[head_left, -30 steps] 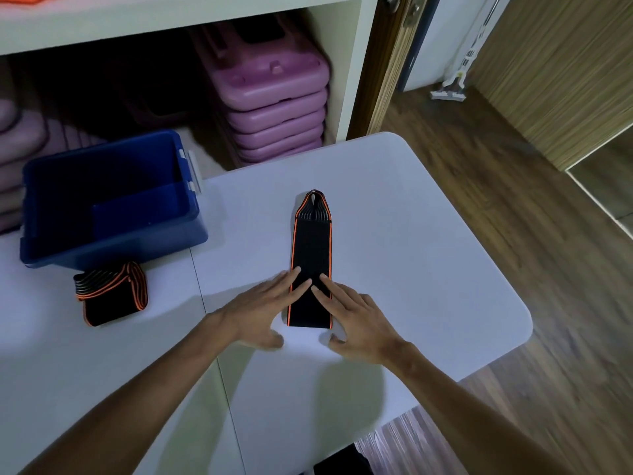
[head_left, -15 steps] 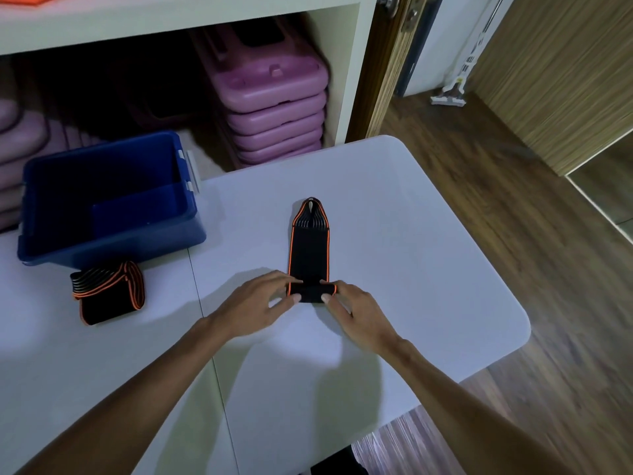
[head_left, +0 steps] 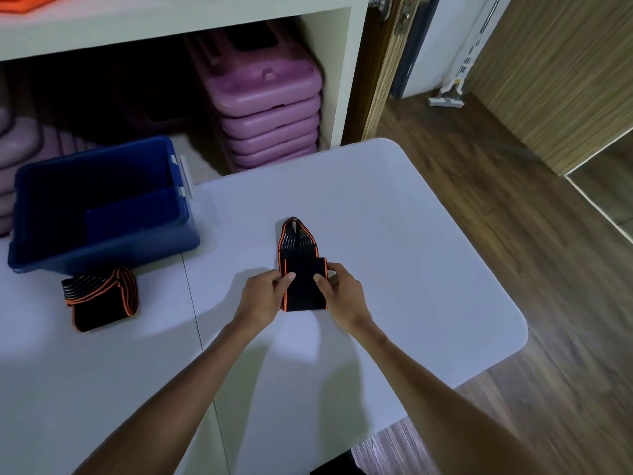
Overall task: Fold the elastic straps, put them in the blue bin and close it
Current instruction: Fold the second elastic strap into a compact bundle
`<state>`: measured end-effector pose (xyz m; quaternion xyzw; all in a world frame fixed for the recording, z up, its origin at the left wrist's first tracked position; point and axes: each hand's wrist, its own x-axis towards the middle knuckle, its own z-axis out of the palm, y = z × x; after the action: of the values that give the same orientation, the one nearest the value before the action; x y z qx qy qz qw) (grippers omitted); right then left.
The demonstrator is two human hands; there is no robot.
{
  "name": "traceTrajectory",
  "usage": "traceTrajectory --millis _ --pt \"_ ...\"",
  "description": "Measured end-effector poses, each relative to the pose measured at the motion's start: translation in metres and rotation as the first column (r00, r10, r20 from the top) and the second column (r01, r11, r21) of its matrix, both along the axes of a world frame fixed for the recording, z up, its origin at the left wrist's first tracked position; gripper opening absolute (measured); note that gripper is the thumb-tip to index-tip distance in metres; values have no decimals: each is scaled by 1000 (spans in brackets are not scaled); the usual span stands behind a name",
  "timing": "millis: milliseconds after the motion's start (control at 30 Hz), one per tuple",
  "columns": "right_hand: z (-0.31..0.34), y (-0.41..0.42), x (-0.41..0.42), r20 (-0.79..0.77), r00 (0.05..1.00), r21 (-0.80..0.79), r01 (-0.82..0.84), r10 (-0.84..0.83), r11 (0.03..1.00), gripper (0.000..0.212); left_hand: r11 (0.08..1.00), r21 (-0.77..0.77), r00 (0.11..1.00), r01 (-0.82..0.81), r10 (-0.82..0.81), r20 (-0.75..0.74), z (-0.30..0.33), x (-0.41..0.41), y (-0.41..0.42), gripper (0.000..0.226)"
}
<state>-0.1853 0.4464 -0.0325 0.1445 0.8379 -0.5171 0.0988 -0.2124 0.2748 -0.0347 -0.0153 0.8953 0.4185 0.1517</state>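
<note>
Both left hand (head_left: 262,296) and right hand (head_left: 342,293) pinching half-folded strap (head_left: 302,281); elastic likely springing open if released early.

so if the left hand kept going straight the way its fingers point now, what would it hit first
The left hand points right, across the strap being folded it already pinches. Just beyond is the right hand, gripping the opposite edge, so it would probably meet those fingers first, though depth is hard to judge.

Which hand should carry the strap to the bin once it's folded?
Left, probably. Both hands pinch the strap, but the bin sits on the left hand's side; the right hand would have to cross over.
</note>
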Motion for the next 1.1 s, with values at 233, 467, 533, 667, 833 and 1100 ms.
traceTrajectory --millis 233,467,533,667,833,1100 --pt "-1 -5 -5 -4 999 112 -38 38 993 28 997 78 996 -14 7 88 9 7 -1 38" --pt "2 -9 -6 -22 998 170 -48 52 984 31 995 64 994 -81 76 74 5 7 0 28" --pt "3 -11 -7 2 999 210 -50 50 976 36 992 63 993 -110 107 53 6 8 1 35" --pt "2 -14 -8 57 997 227 38 -53 973 42 968 75 969 -238 232 87 6 9 1 73" --pt "5 -27 -16 179 980 263 41 -90 964 36 949 27 937 -315 306 169 5 4 17 48" --pt "10 -12 -31 112 994 216 -7 -17 976 54 953 26 950 -302 299 84 12 -19 12 48"
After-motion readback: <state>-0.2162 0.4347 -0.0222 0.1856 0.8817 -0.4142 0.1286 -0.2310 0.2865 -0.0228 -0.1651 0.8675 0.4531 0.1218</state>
